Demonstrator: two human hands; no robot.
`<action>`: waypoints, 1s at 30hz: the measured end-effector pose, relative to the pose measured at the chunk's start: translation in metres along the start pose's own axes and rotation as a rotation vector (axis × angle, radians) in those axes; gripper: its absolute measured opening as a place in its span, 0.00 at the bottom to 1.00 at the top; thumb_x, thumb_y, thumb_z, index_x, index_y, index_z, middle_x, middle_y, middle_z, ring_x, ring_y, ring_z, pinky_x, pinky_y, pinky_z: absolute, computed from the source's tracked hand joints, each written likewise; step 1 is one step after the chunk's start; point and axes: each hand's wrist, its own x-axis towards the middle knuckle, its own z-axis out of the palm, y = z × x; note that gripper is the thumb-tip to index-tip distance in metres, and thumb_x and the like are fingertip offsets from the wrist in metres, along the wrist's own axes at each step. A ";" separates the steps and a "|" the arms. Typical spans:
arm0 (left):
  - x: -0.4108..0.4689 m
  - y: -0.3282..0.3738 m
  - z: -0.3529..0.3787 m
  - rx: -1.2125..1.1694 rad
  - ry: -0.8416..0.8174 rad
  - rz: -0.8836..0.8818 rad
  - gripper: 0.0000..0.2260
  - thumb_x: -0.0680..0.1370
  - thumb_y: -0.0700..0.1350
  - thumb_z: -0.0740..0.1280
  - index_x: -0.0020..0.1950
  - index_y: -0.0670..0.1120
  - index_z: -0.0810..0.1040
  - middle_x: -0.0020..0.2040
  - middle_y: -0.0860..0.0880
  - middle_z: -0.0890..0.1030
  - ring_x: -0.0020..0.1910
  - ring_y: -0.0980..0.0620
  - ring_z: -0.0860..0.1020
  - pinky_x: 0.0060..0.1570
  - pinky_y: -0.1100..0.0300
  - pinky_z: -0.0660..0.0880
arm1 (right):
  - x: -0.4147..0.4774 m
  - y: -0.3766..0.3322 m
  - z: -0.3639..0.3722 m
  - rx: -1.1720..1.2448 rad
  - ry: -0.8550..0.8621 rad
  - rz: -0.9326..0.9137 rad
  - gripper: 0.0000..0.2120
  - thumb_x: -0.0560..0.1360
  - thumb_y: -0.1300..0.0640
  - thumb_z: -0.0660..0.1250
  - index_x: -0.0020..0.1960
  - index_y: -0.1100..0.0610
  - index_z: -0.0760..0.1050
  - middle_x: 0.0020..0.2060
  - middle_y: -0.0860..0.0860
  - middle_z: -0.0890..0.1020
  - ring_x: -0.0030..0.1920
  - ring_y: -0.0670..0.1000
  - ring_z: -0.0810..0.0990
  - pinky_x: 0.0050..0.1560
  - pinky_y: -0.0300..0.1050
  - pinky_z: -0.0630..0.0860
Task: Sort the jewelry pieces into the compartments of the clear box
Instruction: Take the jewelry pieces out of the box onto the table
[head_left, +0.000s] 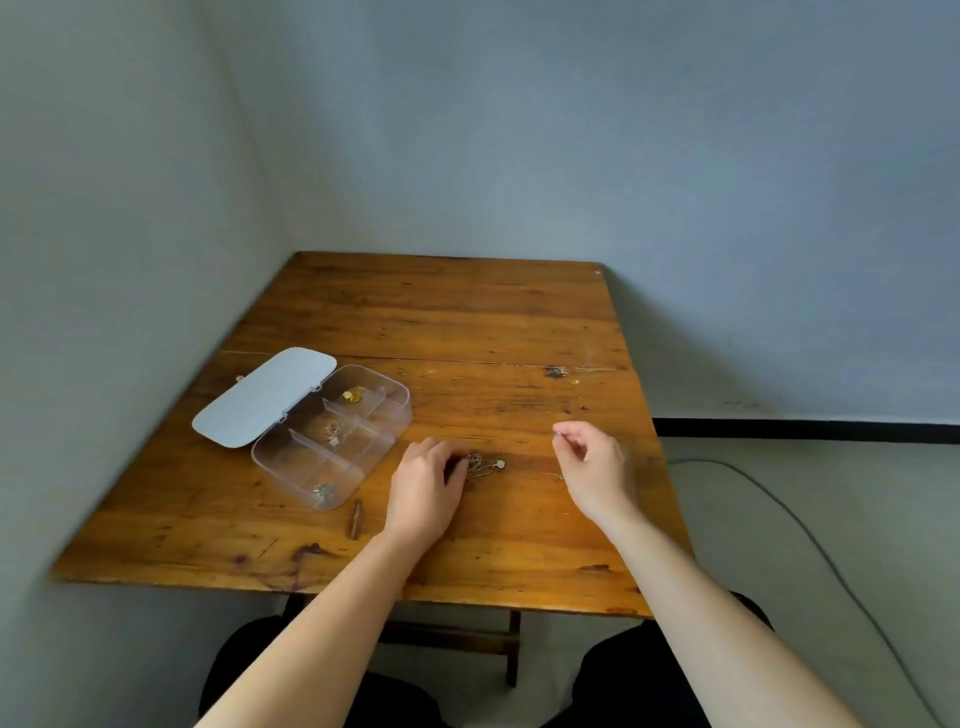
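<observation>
A clear compartment box (363, 457) lies open on the wooden table (467, 322), its white lid (265, 397) folded back to the left. Inside it I see a gold piece (354, 395) in a far compartment, a pinkish piece (332, 434) in a middle one and a silver piece (322, 493) in the nearest. A small tangle of chains with a pale pendant (485, 465) lies on the table. My left hand (426, 488) rests on the table with its fingertips on that tangle. My right hand (592, 462) hovers to the right, thumb and forefinger pinched on a thin chain end (557, 434).
A small brown stick-like object (356, 519) lies near the box's front corner. A dark knot (556, 371) marks the tabletop further back. Walls close in on the left and behind. A cable (779, 509) runs across the floor to the right. My dark-clothed knees are below the table edge.
</observation>
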 end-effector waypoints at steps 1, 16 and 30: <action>-0.003 -0.001 0.001 0.021 0.009 0.035 0.07 0.78 0.43 0.69 0.55 0.47 0.83 0.49 0.50 0.82 0.49 0.51 0.77 0.47 0.59 0.75 | -0.004 0.004 0.002 -0.060 0.025 -0.053 0.09 0.79 0.59 0.68 0.57 0.53 0.82 0.50 0.48 0.83 0.49 0.46 0.79 0.46 0.29 0.68; -0.013 -0.003 -0.035 -0.081 0.010 0.137 0.10 0.79 0.44 0.67 0.59 0.47 0.81 0.56 0.51 0.79 0.52 0.55 0.77 0.49 0.59 0.78 | -0.010 0.008 0.010 -0.079 0.098 -0.152 0.10 0.75 0.65 0.70 0.52 0.54 0.84 0.48 0.46 0.76 0.44 0.42 0.75 0.42 0.22 0.66; 0.009 -0.090 -0.144 0.216 -0.461 -0.187 0.07 0.80 0.48 0.64 0.51 0.52 0.82 0.46 0.55 0.83 0.43 0.57 0.80 0.44 0.56 0.80 | 0.014 -0.090 0.076 -0.203 -0.268 -0.472 0.12 0.80 0.55 0.63 0.62 0.48 0.77 0.57 0.44 0.77 0.43 0.47 0.80 0.39 0.46 0.79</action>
